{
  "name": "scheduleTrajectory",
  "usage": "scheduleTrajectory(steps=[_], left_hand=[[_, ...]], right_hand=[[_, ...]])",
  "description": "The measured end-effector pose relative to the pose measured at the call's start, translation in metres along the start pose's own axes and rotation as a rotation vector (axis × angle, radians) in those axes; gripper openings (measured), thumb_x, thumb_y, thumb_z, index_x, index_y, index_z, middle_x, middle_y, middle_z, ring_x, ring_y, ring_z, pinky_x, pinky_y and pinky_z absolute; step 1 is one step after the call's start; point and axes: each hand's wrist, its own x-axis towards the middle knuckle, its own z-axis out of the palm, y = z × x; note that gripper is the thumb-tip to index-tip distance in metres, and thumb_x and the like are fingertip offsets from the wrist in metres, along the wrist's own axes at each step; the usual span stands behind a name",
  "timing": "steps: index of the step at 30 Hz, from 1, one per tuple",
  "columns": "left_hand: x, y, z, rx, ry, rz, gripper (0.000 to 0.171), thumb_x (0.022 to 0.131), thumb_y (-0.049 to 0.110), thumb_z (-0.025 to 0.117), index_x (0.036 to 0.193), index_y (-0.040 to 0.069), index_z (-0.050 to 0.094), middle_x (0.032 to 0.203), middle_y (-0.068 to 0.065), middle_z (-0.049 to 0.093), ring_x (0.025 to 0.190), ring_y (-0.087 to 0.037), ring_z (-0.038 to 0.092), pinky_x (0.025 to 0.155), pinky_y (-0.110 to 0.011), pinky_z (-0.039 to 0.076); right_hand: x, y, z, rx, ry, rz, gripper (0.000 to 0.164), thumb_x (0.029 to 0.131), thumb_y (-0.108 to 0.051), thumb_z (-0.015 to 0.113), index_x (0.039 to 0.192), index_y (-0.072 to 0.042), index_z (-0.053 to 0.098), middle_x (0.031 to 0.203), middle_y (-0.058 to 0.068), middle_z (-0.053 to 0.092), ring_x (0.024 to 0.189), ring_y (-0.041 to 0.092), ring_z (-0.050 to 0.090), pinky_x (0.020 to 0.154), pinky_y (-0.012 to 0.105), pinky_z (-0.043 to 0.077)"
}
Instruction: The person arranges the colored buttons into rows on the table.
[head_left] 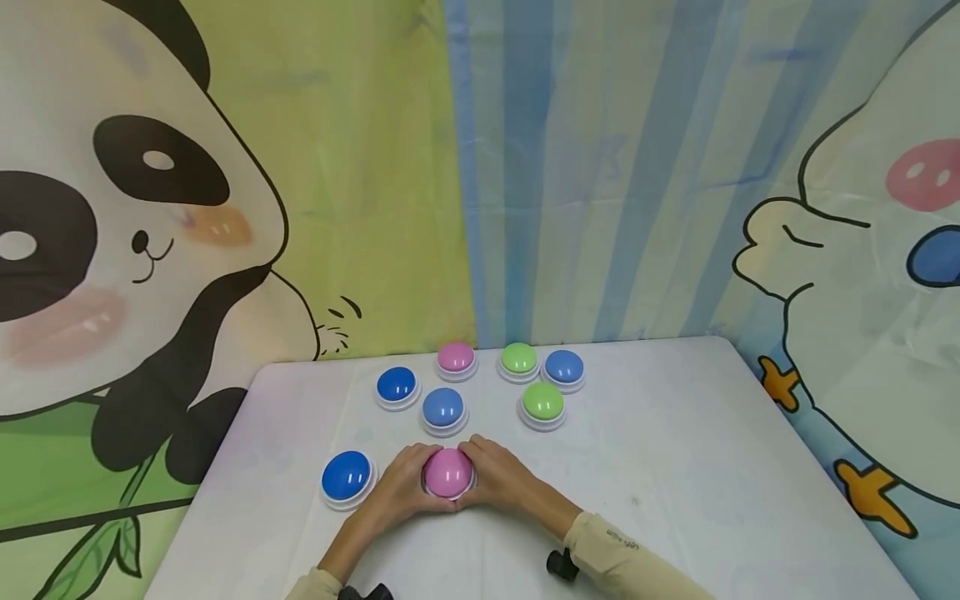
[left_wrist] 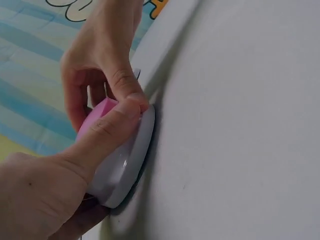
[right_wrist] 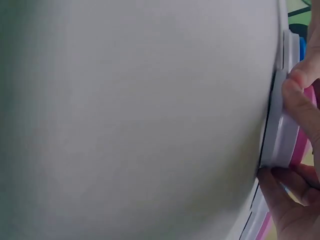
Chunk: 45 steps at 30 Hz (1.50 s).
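A pink push button (head_left: 448, 473) with a domed top and a white base sits on the white table between the two hands. My left hand (head_left: 405, 486) grips its left side, fingers curled round the far edge and thumb at the near edge. From the other side my right hand (head_left: 498, 479) holds it the same way. The thumb tips meet at the near rim. In the left wrist view the white base (left_wrist: 142, 145) shows below the thumbs. The right wrist view has the button's base (right_wrist: 275, 135) side-on, with fingers (right_wrist: 275, 195) against it.
A dark blue button (head_left: 347, 477) stands just left of the left hand. Farther back are another dark blue button (head_left: 396, 384), lighter blue ones (head_left: 443, 407) (head_left: 564, 367), a pink one (head_left: 456, 357) and green ones (head_left: 519, 358) (head_left: 543, 402). Printed curtains (head_left: 390, 167) hang behind the table.
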Motion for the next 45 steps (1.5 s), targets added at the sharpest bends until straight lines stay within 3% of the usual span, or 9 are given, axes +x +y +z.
scheduleTrajectory(steps=[8,18,45], left_hand=[[0.005,0.000,-0.003,-0.029,-0.051,-0.013,0.085,0.059,0.056,0.087,0.126,0.012,0.057,0.116,0.000,0.063,0.106,-0.014,0.056,0.084,-0.033,0.055],[0.012,0.003,-0.011,-0.058,-0.120,-0.055,0.085,0.059,0.052,0.088,0.126,0.011,0.054,0.118,-0.001,0.060,0.110,-0.014,0.054,0.087,-0.036,0.055],[0.008,0.006,-0.009,-0.025,-0.168,-0.040,0.084,0.062,0.050,0.087,0.126,0.010,0.050,0.117,-0.001,0.057,0.110,-0.014,0.052,0.087,-0.035,0.055]], right_hand=[[0.000,0.002,0.001,0.009,0.029,-0.036,0.073,0.064,-0.048,0.087,0.116,-0.006,0.057,0.096,-0.001,0.055,0.086,0.008,0.051,0.079,0.020,0.050],[0.011,0.002,-0.008,0.007,-0.049,-0.003,0.072,0.063,-0.047,0.088,0.114,-0.007,0.058,0.097,0.001,0.053,0.087,0.009,0.048,0.077,0.018,0.048],[0.009,0.003,-0.005,0.070,-0.114,0.038,0.074,0.062,-0.044,0.089,0.117,-0.007,0.058,0.103,0.002,0.051,0.091,0.011,0.047,0.080,0.019,0.047]])
